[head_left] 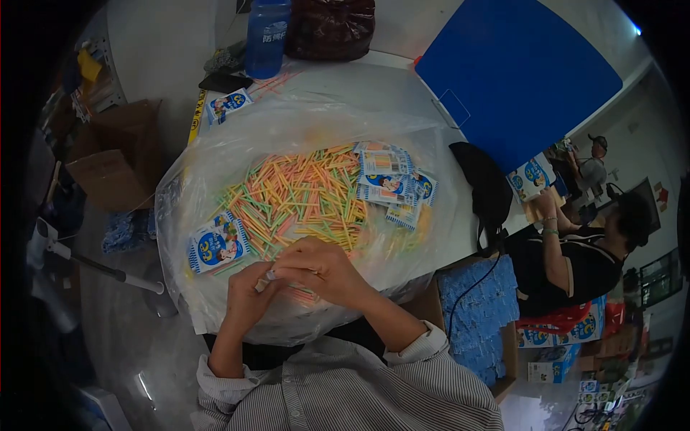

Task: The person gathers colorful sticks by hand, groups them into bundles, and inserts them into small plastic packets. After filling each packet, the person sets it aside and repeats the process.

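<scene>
Over the near edge of a heap of thin pink, yellow and green sticks, my two hands meet. My left hand is closed, thumb and fingers pinched together. My right hand is closed too, its fingertips against the left ones. A small whitish bit shows between them, too small to name. Just left of my hands lies a blue-and-white printed packet on the sticks. More such packets overlap at the heap's right side. Clear plastic sheeting lies under the sticks.
A blue bottle and a dark red bag stand at the back. A blue board rises at back right, beside a black cap-like item. A carton holds blue strips. Another person works at right, holding a packet.
</scene>
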Demonstrator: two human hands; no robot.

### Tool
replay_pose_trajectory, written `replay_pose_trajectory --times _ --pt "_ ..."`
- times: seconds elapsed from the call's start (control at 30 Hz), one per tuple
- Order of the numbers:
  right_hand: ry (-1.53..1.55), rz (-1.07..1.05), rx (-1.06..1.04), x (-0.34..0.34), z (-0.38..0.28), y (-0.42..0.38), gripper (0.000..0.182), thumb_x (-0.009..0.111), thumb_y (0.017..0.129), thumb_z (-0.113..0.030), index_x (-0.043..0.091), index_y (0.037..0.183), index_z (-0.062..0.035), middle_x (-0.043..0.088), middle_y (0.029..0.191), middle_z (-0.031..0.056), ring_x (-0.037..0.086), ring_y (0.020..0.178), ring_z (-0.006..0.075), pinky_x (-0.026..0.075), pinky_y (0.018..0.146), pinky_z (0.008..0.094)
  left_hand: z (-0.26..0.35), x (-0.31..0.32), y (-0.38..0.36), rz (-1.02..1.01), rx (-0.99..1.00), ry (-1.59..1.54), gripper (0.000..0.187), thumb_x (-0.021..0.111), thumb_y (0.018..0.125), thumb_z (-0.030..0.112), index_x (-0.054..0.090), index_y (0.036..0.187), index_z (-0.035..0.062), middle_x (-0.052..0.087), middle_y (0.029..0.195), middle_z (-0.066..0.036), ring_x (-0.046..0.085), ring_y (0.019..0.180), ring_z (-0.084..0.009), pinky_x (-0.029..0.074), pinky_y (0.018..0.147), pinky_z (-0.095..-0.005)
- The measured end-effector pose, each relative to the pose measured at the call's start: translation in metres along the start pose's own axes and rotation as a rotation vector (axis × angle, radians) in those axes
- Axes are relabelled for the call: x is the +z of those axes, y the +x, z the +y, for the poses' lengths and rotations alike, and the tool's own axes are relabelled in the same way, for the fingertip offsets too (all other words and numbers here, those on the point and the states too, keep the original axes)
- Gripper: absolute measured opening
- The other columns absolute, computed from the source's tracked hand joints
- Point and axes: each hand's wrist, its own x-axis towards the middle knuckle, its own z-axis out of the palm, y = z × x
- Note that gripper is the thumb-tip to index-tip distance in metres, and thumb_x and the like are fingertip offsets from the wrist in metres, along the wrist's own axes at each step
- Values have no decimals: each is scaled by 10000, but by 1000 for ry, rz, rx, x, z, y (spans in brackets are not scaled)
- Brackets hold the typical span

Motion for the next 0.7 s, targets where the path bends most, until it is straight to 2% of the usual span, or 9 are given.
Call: replay_pose_trajectory --times 0.07,0.13,0.17,0.27,0.37,0.47,0.53,0.63,0.7 --pt "6 -31 47 -9 7 0 108 580 775 -98 601 857 -31 583 803 60 544 737 121 427 631 235 -2 2 -1 37 -8 -4 223 665 661 38 577 862 -5 596 745 -100 577 633 -186 440 585 -252" --pt "38 -68 327 -16 14 0 138 569 784 -93 593 903 -28 585 806 62 542 722 118 429 622 241 -5 1 -3 26 -77 -30 185 657 673 35 578 835 -8 595 737 -95 568 614 -165 434 569 -241" --pt "33 -74 329 -16 12 0 138 569 784 -93 593 903 -28 585 806 62 542 722 118 429 622 241 -4 1 -2 31 -79 -36 185 657 673 35 578 835 -8 595 737 -95 568 614 -165 434 569 -241" --pt "83 -16 303 -10 8 0 147 563 788 -91 591 916 -24 586 815 58 537 730 117 429 616 237 2 -3 3 25 -171 -93 160 653 683 42 581 818 -8 593 722 -87 563 613 -131 433 571 -239" --pt "320 147 261 -2 7 5 143 564 784 -79 588 911 -16 585 819 50 531 737 119 427 618 231 2 -11 7 12 -188 -115 144 643 699 44 588 822 -5 595 733 -72 555 641 -100 430 579 -233" --pt "181 76 282 1 4 7 134 575 766 -49 591 896 -18 585 826 43 532 745 125 427 633 236 1 -10 5 19 -238 -257 142 628 719 48 592 847 -2 601 761 -56 553 678 -97 431 603 -229" --pt "112 -3 109 4 14 5 149 595 737 -23 594 887 -25 588 833 51 539 740 139 431 630 247 1 -8 6 21 -231 -355 141 608 740 49 593 872 2 602 779 -52 551 697 -98 429 624 -222" --pt "-74 70 6 9 4 10 144 599 722 -6 600 864 -31 584 801 56 541 723 155 431 611 252 0 -11 1 89 -109 -222 135 584 763 52 589 888 2 602 789 -57 553 706 -99 429 637 -217" --pt "-97 86 38 10 -3 9 133 600 721 -10 601 853 -31 579 781 57 539 713 159 429 599 251 -9 -13 0 63 -79 -306 133 566 777 52 586 898 0 600 795 -60 554 710 -104 428 641 -217"
